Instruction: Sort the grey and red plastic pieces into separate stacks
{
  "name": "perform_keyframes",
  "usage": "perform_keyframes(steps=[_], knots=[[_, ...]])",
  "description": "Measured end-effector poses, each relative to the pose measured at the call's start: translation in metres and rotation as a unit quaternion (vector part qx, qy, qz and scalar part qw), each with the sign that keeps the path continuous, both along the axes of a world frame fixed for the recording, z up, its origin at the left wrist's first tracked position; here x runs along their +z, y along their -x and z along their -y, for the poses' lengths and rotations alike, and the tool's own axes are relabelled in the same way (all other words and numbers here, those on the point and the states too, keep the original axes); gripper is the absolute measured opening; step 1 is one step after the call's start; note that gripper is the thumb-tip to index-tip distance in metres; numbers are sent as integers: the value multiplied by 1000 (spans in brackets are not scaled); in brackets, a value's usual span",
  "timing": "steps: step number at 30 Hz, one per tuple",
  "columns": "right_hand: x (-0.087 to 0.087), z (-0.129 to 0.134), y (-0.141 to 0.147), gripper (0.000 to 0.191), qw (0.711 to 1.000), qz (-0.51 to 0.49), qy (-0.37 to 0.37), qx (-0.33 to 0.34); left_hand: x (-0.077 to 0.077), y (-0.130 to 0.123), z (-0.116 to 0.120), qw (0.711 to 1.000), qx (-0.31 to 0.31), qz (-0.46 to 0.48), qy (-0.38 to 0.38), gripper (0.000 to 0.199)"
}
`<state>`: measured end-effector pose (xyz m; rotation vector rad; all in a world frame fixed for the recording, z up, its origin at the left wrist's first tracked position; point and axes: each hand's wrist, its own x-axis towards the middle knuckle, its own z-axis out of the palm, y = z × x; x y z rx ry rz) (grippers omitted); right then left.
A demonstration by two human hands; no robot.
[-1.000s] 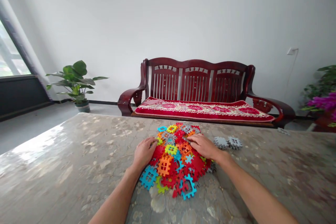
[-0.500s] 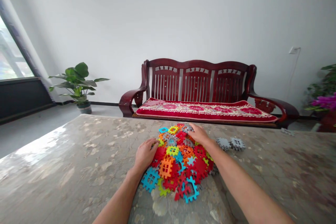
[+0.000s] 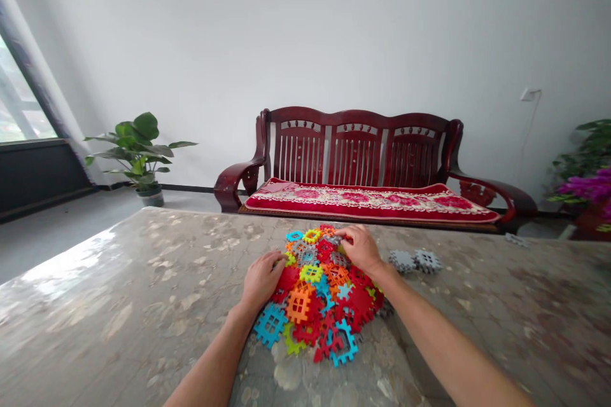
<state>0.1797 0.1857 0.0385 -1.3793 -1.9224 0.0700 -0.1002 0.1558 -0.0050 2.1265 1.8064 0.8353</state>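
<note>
Surface (image 3: 167,292): most coloured pieces (image 3: 299,303) lie heaped; a few grey pieces (image 3: 427,261) apart, near far edge; left hand (image 3: 261,278) touches heap, right hand (image 3: 361,249) at far end, both grips unclear

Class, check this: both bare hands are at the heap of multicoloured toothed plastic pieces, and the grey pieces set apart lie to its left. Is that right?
The side is wrong: the head view shows the grey toothed plastic pieces lying to the right of the multicoloured heap.
</note>
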Motion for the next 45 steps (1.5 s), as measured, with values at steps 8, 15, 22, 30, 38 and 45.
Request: perform_keyframes(steps=[8, 15, 22, 30, 38, 45], knots=[[-7, 16, -12, 26, 937, -341, 77, -15, -1, 1, -1, 1000, -3, 0, -2, 36], [1, 41, -23, 34, 865, -487, 124, -4, 0, 1, -1, 1000, -1, 1, 0, 36], [-11, 81, -63, 50, 852, -491, 147, -102, 1, 0, 0, 1000, 2, 3, 0, 36], [-35, 109, -118, 39, 925, -299, 156, -174, 1, 1, -1, 1000, 1, -1, 6, 38], [-31, 124, -135, 37, 965, -40, 147, -213, -7, 5, -6, 1000, -1, 18, 8, 38], [-32, 127, -133, 62, 975, 53, 187, -111, -8, 7, -8, 1000, -4, 10, 10, 40]])
